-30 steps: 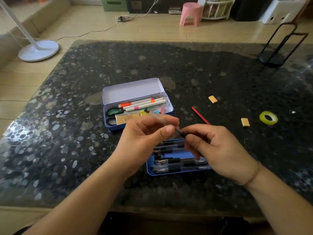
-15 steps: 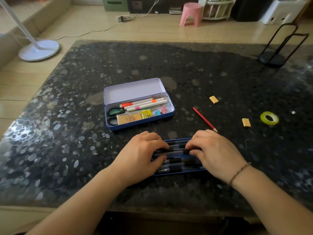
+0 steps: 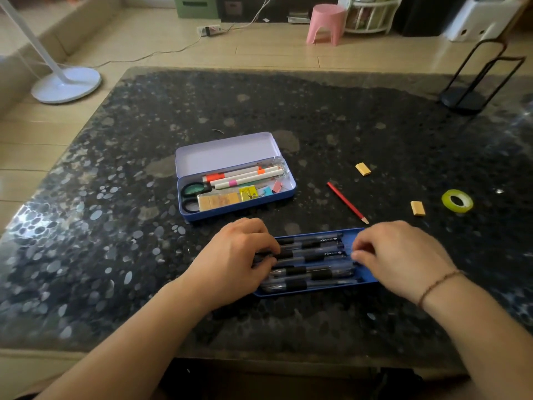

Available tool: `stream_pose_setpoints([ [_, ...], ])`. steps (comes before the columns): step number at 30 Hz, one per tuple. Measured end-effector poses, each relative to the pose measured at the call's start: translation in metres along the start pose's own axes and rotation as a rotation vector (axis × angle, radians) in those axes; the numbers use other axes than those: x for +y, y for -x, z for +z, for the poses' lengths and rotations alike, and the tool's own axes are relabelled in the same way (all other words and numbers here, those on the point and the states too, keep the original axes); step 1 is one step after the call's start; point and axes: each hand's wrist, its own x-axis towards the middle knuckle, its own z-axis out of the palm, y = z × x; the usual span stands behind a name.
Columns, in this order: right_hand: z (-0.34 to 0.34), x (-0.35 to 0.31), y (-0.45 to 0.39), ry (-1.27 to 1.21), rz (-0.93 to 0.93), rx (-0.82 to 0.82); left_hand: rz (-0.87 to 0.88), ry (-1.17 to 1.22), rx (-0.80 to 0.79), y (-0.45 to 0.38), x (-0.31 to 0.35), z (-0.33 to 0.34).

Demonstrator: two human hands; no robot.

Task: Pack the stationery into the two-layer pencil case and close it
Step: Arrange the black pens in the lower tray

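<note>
The open pencil case [image 3: 227, 157] lies mid-table, its lilac lid tipped back. Its base holds scissors [image 3: 192, 189], markers [image 3: 245, 176], clips and sticky notes. The case's blue inner tray [image 3: 354, 237] sits nearer me on the table with several black pens [image 3: 313, 256] side by side in it. My left hand [image 3: 236, 256] covers the pens' left ends, fingertips curled onto one pen. My right hand [image 3: 402, 255] hovers at the tray's right end with curled fingers and nothing visibly in them. A red pencil [image 3: 346, 202], two yellow erasers [image 3: 362, 169] [image 3: 417, 208] and a green tape roll [image 3: 457, 200] lie loose to the right.
The table [image 3: 317, 116] is dark speckled stone with its front edge close to me. A black wire stand [image 3: 473, 82] stands at the far right corner. On the floor beyond are a white fan base [image 3: 66, 85] and a pink stool [image 3: 326, 23].
A second ago both hands held a pen above the tray. They lowered it into the tray, and my right hand has since slid right, off the pens.
</note>
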Motion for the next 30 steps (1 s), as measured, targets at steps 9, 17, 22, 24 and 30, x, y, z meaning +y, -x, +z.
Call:
stream_pose_setpoints([
  [9, 0.008, -0.012, -0.003, 0.051, 0.039, -0.113, 0.029, -0.009, -0.069, -0.002, -0.002, -0.003],
  [17, 0.012, -0.01, -0.003, -0.137, 0.03, 0.02, 0.042, -0.014, -0.107, -0.002, -0.001, -0.001],
  [22, 0.004, -0.004, 0.0, -0.088, 0.037, -0.084, 0.013, 0.002, -0.109, -0.002, 0.001, 0.0],
  [24, 0.002, -0.005, 0.002, -0.066, 0.033, -0.151, 0.009, 0.003, -0.105, -0.002, 0.001, 0.001],
  [30, -0.001, -0.008, 0.003, -0.082, 0.043, -0.191, 0.048, 0.032, -0.144, -0.001, 0.002, 0.0],
])
